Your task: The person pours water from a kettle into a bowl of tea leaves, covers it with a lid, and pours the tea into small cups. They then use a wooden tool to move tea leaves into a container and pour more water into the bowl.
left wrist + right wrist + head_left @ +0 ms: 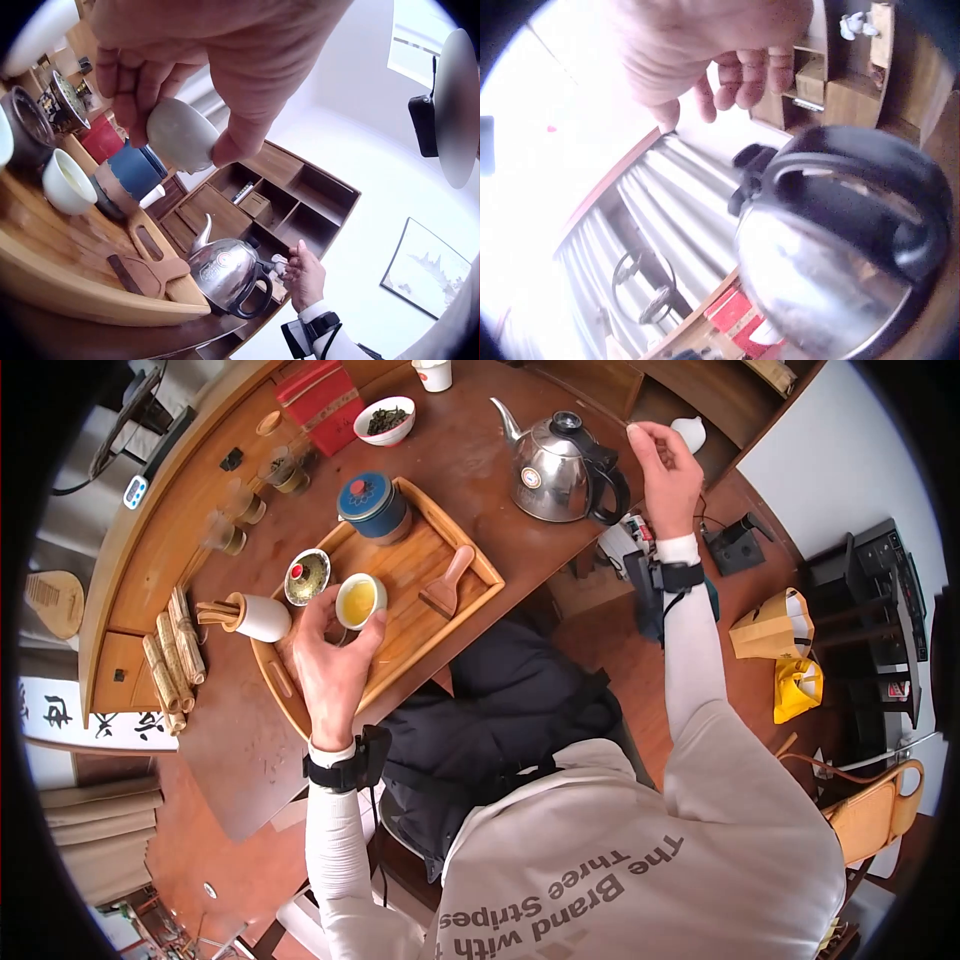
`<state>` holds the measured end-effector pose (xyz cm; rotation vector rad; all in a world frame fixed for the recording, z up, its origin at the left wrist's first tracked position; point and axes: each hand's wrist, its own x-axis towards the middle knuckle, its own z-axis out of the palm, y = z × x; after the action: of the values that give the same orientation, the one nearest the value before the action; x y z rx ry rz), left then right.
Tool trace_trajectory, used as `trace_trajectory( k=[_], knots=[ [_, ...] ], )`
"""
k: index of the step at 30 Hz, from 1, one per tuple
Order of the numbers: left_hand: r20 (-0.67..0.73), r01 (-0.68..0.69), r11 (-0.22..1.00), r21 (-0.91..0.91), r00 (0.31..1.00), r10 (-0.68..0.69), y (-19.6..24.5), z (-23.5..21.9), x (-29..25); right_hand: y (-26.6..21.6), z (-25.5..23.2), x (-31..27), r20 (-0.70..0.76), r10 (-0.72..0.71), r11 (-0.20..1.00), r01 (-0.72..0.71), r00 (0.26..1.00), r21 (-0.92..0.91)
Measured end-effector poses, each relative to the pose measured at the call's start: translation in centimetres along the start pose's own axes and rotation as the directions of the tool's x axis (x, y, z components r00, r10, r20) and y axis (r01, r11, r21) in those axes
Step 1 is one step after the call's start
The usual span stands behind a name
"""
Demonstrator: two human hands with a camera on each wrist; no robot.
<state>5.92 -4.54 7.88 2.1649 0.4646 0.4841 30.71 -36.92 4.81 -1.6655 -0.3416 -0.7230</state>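
My left hand (333, 670) pinches a small white teacup (378, 610) of yellow tea between thumb and fingers, above the wooden tray (395, 650). Seen from the left wrist, its pale side faces the camera; a second white cup (69, 184) stands on the tray. Beside the held cup are a patterned lidded bowl (307, 577) and a blue lidded canister (370, 505). A wooden brush-like tool (450, 582) lies at the tray's right end. My right hand (668, 478) is raised beside the steel kettle (545, 485), apart from its black handle, fingers loosely bent around nothing.
Left of the tray stand a white holder (262, 617) with wooden tools and rolled bamboo mats (175, 650). Glass cups (240, 505) line the table's far left. Behind are a red box (320, 405) and a bowl of dark leaves (385, 422).
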Motion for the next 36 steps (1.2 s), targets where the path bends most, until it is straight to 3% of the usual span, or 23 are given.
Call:
trace_trajectory(
  k=[2, 3, 6, 8, 10, 12, 14, 16, 18, 20, 21, 24, 26, 29, 31, 32, 34, 36],
  knots=[
    [-0.011, -0.046, 0.999, 0.014, 0.999, 0.047, 0.0, 0.7, 0.5, 2.2, -0.1, 0.8, 0.141, 0.101, 0.995, -0.100, 0.985, -0.012],
    [-0.002, -0.053, 0.999, -0.001, 0.999, 0.053, 0.4, 1.1, 0.7, 2.0, -0.1, 0.9, 0.143, 0.097, 0.995, -0.098, 0.985, -0.005],
    [0.028, -0.061, 0.998, -0.016, 0.998, 0.061, 1.7, 2.3, 1.2, 1.2, 0.5, 1.0, 0.287, 0.004, 0.986, 0.043, 0.958, -0.159],
    [0.063, -0.044, 0.999, -0.004, 0.997, 0.044, 2.1, 2.1, 0.9, 2.2, 1.3, 2.3, 0.371, 0.093, 0.995, -0.078, 0.924, -0.057],
    [0.045, -0.111, 0.994, -0.017, 0.993, 0.112, 1.2, 2.4, 1.0, 1.1, 2.4, 2.8, 0.446, 0.056, 0.998, -0.036, 0.893, -0.053],
    [0.014, -0.108, 0.994, 0.023, 0.994, 0.107, 2.6, 2.1, 1.0, 2.4, 3.3, 3.7, 0.500, -0.112, 0.976, 0.190, 0.859, -0.108],
    [0.051, -0.086, 0.996, -0.027, 0.995, 0.088, 2.9, 1.9, 1.3, 2.4, 3.7, 4.3, 0.537, -0.073, 0.947, 0.226, 0.841, -0.226],
    [0.019, -0.102, 0.995, 0.003, 0.995, 0.102, 2.4, 2.6, 1.7, 0.9, 4.0, 4.2, 0.520, -0.003, 0.925, 0.201, 0.854, -0.323],
    [0.004, -0.120, 0.992, 0.031, 0.993, 0.120, 2.3, 3.1, 2.1, 0.9, 4.3, 3.7, 0.498, -0.045, 0.913, 0.239, 0.866, -0.331],
    [0.023, -0.097, 0.995, -0.012, 0.995, 0.098, 3.3, 3.3, 2.7, 1.3, 4.2, 2.9, 0.348, -0.136, 0.977, 0.184, 0.928, -0.109],
    [0.041, -0.114, 0.992, -0.062, 0.992, 0.117, 3.4, 3.6, 3.4, 0.5, 4.0, 2.4, 0.280, -0.180, 0.969, 0.219, 0.943, -0.117],
    [0.067, -0.115, 0.969, -0.219, 0.989, 0.133, 3.5, 5.5, 5.7, -0.8, 3.2, 0.7, 0.095, -0.126, 0.992, 0.125, 0.988, 0.016],
    [0.080, -0.159, 0.961, -0.228, 0.980, 0.181, 4.2, 6.8, 7.2, -0.9, 2.9, -0.3, 0.028, -0.014, 0.978, 0.008, 1.000, 0.211],
    [0.123, -0.153, 0.947, -0.281, 0.973, 0.194, 5.6, 9.2, 9.4, -0.4, 2.0, -1.2, -0.013, 0.014, 0.968, -0.010, 1.000, 0.250],
    [0.146, -0.175, 0.960, -0.219, 0.967, 0.210, 7.3, 10.3, 10.5, -0.7, 1.6, -1.9, -0.032, 0.032, 0.955, -0.021, 0.999, 0.297],
    [0.157, -0.180, 0.958, -0.223, 0.964, 0.217, 8.2, 10.8, 10.9, -1.0, 1.3, -2.3, -0.009, 0.110, 0.915, -0.098, 0.994, 0.392],
    [0.143, -0.308, 0.948, -0.075, 0.938, 0.316, 9.7, 12.0, 11.9, -1.0, 1.2, -2.9, -0.023, 0.118, 0.904, -0.098, 0.993, 0.417],
    [0.159, -0.359, 0.931, -0.065, 0.917, 0.365, 10.5, 13.7, 13.2, -1.2, 1.2, -2.9, -0.028, 0.123, 0.908, -0.101, 0.992, 0.407]
  ],
)
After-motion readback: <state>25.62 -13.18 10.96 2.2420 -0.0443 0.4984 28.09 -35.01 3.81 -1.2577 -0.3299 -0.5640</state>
